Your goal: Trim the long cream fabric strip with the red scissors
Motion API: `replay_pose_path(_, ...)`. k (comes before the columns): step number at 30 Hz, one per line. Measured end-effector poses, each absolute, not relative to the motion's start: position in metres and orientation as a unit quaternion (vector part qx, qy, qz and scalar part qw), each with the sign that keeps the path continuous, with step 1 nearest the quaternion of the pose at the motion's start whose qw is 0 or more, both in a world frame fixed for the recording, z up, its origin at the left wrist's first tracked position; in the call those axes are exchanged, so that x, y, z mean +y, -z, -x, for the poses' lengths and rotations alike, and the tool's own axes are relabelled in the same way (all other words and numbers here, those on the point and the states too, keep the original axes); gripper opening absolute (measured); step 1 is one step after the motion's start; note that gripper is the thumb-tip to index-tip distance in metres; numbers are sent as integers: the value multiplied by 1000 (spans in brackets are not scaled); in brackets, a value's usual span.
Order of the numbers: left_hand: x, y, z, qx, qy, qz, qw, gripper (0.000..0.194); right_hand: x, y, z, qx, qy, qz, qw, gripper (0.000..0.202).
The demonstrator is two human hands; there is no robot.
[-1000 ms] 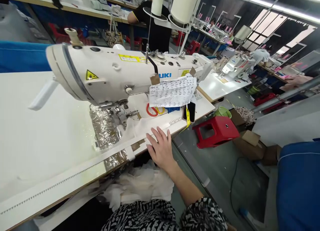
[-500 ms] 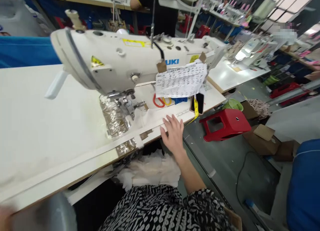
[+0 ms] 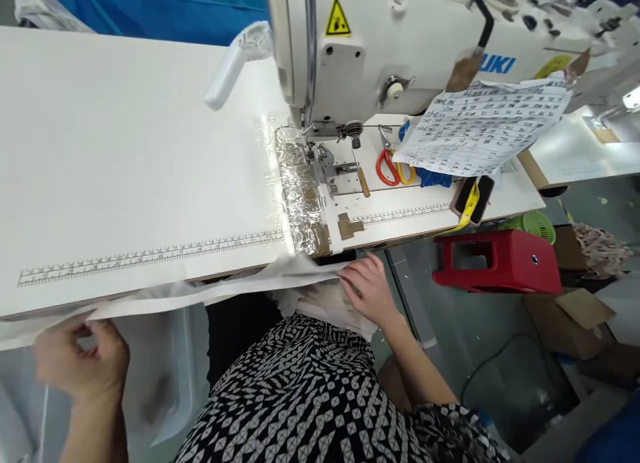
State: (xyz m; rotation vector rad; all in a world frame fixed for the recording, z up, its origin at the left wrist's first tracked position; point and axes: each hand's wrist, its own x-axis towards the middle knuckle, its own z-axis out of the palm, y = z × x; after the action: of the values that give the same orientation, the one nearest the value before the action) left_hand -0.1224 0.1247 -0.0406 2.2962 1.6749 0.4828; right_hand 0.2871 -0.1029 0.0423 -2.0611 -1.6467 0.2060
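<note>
A long white fabric strip (image 3: 210, 291) stretches along the front edge of the sewing table, just off its edge. My left hand (image 3: 85, 359) pinches it near the left end, slightly blurred. My right hand (image 3: 369, 288) grips the strip's right end with fingers closed, below the table edge. Behind the strip stands the white sewing machine (image 3: 365, 56), its needle area away from both hands. More pale fabric (image 3: 335, 306) lies on my lap, partly hidden by the strip and my right hand.
Ruler markings (image 3: 150, 256) run along the white tabletop (image 3: 140, 136). Scissors (image 3: 387, 166), a phone (image 3: 483, 199) with a yellow tape measure (image 3: 469, 208) and a handwritten sheet (image 3: 485, 126) are right of the needle. A red stool (image 3: 525, 263) stands on the floor, near cardboard boxes (image 3: 570, 323).
The strip has come off the tabletop towards my body. My left hand has come into fuller view holding it, and my right hand has gone from lying on the table to gripping its end.
</note>
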Motion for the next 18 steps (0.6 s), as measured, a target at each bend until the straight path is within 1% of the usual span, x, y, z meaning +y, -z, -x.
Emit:
replay_pose_path(2,119,57,125,663,-88,-733,123,41,-105,-23,-286,-551,-159,786,229,21)
replay_pose_path(4,113,72,121,661,2,-727,187,33,-108,-4,-292,-497,-198,818,213,25)
replay_pose_path(5,110,77,117,643,20,-736,212,32,-109,5,-296,-483,-210,825,204,26)
replay_pose_path(6,105,79,111,630,14,-746,215,33,-109,12,-299,-478,-223,827,195,27)
replay_pose_path(9,90,71,81,619,-86,-766,151,35,-103,25,-304,-484,-277,814,165,26)
replay_pose_path(10,84,63,67,613,-117,-768,145,36,-100,26,-303,-490,-292,807,153,23)
replay_pose_path(11,77,55,50,596,-137,-773,169,36,-98,25,-302,-496,-302,801,143,18)
replay_pose_path(12,70,45,33,584,-159,-765,219,36,-95,23,-300,-500,-307,798,135,10)
replay_pose_path(13,63,36,14,566,-173,-749,296,35,-94,18,-298,-503,-306,798,130,5)
replay_pose_path(15,49,21,-23,472,-152,-725,478,35,-93,6,-295,-501,-293,804,130,13)
replay_pose_path(16,42,15,-41,424,-128,-703,557,36,-95,-2,-294,-497,-283,809,135,15)
replay_pose_path(18,30,5,-73,314,-34,-655,687,36,-100,-18,-295,-485,-264,820,153,17)
